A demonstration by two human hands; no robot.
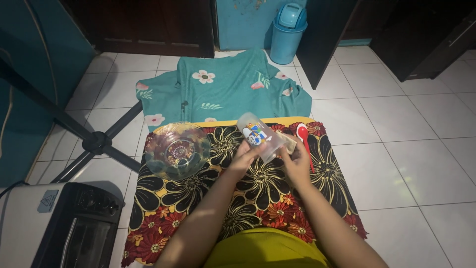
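Observation:
A clear plastic cup [259, 136] with a colourful cartoon print lies tilted between both hands above a flowered cloth [258, 186]. My left hand [241, 160] grips the cup from the left near its lower end. My right hand [296, 162] holds its right side, with a small beige packet [289, 143] against the fingers. A red spoon [303, 137] lies just right of my right hand. A clear glass bowl [177, 150] rests on the cloth to the left of my left hand.
A teal flowered garment [223, 89] is spread on the white tiled floor beyond the cloth. A small black and silver oven [54, 223] stands at lower left, a black tripod base [94, 143] at left, a blue bin [287, 32] at the back.

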